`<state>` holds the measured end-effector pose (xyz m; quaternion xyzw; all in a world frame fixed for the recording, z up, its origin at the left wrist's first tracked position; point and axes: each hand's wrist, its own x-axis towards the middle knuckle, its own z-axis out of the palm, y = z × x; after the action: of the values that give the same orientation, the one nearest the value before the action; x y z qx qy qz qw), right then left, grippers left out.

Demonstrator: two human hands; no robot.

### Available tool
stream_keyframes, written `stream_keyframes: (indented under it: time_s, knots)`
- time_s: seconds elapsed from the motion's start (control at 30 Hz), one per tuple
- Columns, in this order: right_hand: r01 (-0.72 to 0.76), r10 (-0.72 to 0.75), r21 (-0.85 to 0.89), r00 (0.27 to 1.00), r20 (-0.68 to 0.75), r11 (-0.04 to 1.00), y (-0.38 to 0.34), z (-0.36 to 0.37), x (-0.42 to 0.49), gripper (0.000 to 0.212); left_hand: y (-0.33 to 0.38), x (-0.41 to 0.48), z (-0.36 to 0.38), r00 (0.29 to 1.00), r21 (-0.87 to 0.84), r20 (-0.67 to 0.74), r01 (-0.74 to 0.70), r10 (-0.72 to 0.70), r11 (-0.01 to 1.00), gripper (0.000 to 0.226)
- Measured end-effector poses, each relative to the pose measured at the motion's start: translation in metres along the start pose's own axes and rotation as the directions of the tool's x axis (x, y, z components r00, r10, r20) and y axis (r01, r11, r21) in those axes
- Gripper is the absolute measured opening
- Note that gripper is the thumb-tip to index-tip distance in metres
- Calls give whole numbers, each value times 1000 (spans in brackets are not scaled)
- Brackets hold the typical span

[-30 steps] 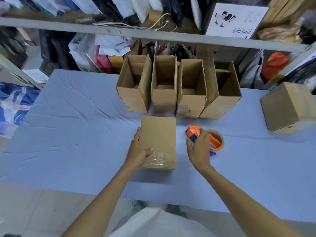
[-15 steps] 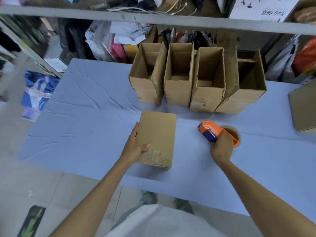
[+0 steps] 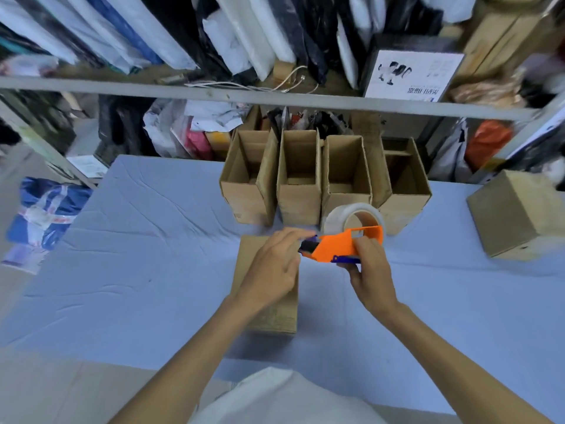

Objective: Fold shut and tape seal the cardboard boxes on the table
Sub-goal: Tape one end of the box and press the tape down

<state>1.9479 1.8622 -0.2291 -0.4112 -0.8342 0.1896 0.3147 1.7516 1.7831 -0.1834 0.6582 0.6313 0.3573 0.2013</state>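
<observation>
Up off the surface point(image 3: 146, 240) has come the tape dispenser point(image 3: 339, 247). My right hand point(image 3: 370, 270), which half a second ago gripped it down at the box's 3 o'clock side, now holds it in the air above the box's far end, fingers wrapped round the handle and the roll toward 12 o'clock. My left hand point(image 3: 275, 264) has left the 9 o'clock edge of the box point(image 3: 284, 313) and risen to the dispenser's nose. Its fingertips touch the front end, but motion blur hides whether they pinch anything there.

The box lies closed directly in front of me, below both hands, and neither hand touches it. I judge that I am freeing the loose end of the tape to start a strip across the seam. With nothing steadying the box, it may slide when the tape first presses down.

At 12 o'clock a row of open boxes point(image 3: 299, 203) still waits with flaps up, so most of the work remains.
</observation>
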Motion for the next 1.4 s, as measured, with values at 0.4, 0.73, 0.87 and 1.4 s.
stream_keyframes:
  time_s: [0.4, 0.73, 0.87, 1.4]
  knots:
    - [-277, 188, 61, 780, 597, 959, 9, -25, 12, 50, -28, 13, 6, 910, -264, 162, 412, -381, 872, 14]
    - [10, 27, -87, 907, 420, 996, 4, -23, 25, 63, -27, 22, -1, 739, -416, 394, 674, -547, 610, 8]
    - [66, -41, -53, 921, 387, 996, 2, -23, 33, 62, -26, 27, 0, 747, -446, 269, 656, -608, 608, 9]
    - [120, -82, -36, 838, 540, 992, 12, -36, 46, 56, -38, 20, 5, 689, -207, 34, 714, -724, 669, 28]
